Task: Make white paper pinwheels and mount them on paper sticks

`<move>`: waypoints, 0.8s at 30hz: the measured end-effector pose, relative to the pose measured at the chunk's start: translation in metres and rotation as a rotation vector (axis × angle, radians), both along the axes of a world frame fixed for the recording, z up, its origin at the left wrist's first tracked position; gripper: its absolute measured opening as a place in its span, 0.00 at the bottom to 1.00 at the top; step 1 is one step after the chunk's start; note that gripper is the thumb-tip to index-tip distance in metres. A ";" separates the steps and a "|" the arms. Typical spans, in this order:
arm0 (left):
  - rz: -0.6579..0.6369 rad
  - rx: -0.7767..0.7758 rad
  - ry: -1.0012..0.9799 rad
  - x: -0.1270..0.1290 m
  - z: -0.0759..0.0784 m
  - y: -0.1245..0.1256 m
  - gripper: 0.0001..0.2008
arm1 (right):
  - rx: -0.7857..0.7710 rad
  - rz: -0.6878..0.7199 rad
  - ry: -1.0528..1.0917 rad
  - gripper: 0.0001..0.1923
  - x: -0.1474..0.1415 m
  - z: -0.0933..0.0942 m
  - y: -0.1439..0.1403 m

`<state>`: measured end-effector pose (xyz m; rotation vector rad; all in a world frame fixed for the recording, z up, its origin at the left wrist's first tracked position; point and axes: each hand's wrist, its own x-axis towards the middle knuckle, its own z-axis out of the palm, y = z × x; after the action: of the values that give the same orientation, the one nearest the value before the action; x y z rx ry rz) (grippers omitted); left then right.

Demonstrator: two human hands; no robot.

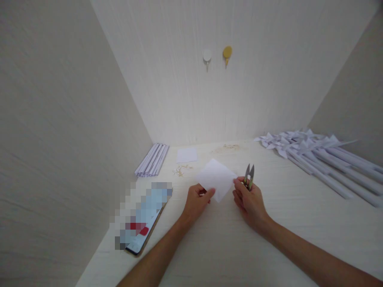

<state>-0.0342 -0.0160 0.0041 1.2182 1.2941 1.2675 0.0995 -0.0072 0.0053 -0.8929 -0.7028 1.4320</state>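
Note:
A square white sheet of paper is turned corner-up in front of me. My left hand pinches its lower left edge, thumb on top. My right hand touches the right corner with thumb and forefinger. That same hand also holds a pair of thread snips, their blades spread and pointing away from me. How the snips rest among the fingers is partly hidden.
A bundle of rolled paper sticks lies at left, near a white paper square and small scattered bits. A phone rests front left. Paper pinwheels are heaped at right. Two hooks are on the back wall.

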 end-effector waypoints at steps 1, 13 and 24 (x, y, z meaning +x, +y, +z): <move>0.003 0.001 -0.021 0.000 -0.001 0.000 0.11 | 0.017 0.014 0.022 0.11 0.001 0.001 -0.001; 0.360 0.096 -0.459 -0.010 0.005 0.006 0.11 | 0.050 0.697 -0.036 0.15 -0.010 -0.004 -0.022; 0.255 0.156 -0.270 -0.001 0.008 -0.004 0.13 | 0.120 0.701 -0.403 0.19 -0.013 -0.003 -0.029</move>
<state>-0.0348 -0.0198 0.0119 0.9659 1.1944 1.6815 0.0866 -0.0365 0.0026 -0.8900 -1.4963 1.8050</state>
